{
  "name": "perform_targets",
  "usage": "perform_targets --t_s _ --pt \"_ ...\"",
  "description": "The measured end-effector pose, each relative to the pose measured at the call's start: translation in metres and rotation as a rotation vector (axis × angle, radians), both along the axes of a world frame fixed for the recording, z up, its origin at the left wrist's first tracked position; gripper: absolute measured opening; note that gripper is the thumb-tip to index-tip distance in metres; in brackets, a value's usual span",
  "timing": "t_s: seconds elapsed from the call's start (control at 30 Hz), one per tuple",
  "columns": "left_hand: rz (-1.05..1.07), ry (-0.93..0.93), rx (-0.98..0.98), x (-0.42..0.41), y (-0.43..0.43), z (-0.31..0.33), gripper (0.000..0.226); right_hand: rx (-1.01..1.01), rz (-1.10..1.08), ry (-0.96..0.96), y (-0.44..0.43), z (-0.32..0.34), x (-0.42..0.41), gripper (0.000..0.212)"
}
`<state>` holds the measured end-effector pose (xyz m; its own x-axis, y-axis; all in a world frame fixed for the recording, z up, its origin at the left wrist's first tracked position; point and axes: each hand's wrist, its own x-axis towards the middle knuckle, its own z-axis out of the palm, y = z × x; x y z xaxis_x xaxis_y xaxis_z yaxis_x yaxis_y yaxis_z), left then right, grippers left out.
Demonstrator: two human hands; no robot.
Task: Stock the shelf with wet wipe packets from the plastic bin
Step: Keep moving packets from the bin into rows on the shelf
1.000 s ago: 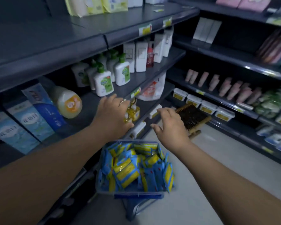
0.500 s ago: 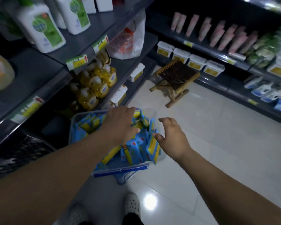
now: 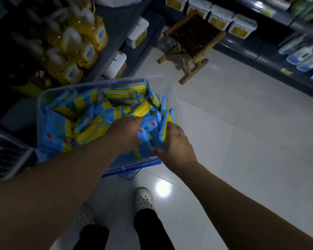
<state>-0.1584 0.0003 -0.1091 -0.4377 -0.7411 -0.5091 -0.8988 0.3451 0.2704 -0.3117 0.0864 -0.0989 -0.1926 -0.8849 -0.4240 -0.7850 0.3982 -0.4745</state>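
hands (image 3: 177,143) 2 | bin (image 3: 132,166) 1 | packets (image 3: 90,127) too many to count | stool (image 3: 193,33) 1 | shoes (image 3: 143,199) 2

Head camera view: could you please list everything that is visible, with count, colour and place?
plastic bin: one, clear with blue rim, beside the shelves at left
wet wipe packets: many, blue and yellow, in the bin
bottles: several, yellow, on the shelves, left
tubs: several, white with yellow labels, on the shelves, top
stool: one, wooden, on the floor
shoes: two, white, bottom
left hand: among the packets, grip unclear
right hand: fingers and thumb round upright packets
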Motion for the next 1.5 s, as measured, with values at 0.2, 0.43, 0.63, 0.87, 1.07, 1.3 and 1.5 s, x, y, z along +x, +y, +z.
perform_targets --t_s 0.2,0.43,0.63,0.87,1.07,1.3,1.5 --pt "-0.004 -0.010 -0.038 0.006 0.007 -0.031 0.054 -0.024 -0.009 0.108 0.007 -0.016 0.003 0.072" --pt "-0.016 0.079 -0.057 0.030 0.008 0.006 0.036 -0.201 -0.231 -0.031 0.001 0.025 0.012 0.041" --pt "0.140 0.130 -0.210 0.050 -0.018 0.094 0.015 -0.387 -0.341 -0.296 -0.029 0.094 0.035 0.024" --pt "0.247 0.314 -0.344 0.088 -0.026 0.211 0.019 -0.455 -0.408 -0.577 -0.059 0.182 0.060 0.014" --pt "0.342 0.527 -0.419 0.106 -0.029 0.306 0.019 -0.554 -0.337 -0.662 -0.074 0.270 0.074 0.017" --pt "0.450 0.683 -0.512 0.125 -0.012 0.418 0.011 -0.716 -0.207 -0.703 -0.087 0.371 0.097 0.014" --pt "0.706 0.815 -0.741 0.167 0.008 0.488 0.019 -0.816 -0.059 -0.808 -0.087 0.442 0.138 0.015"
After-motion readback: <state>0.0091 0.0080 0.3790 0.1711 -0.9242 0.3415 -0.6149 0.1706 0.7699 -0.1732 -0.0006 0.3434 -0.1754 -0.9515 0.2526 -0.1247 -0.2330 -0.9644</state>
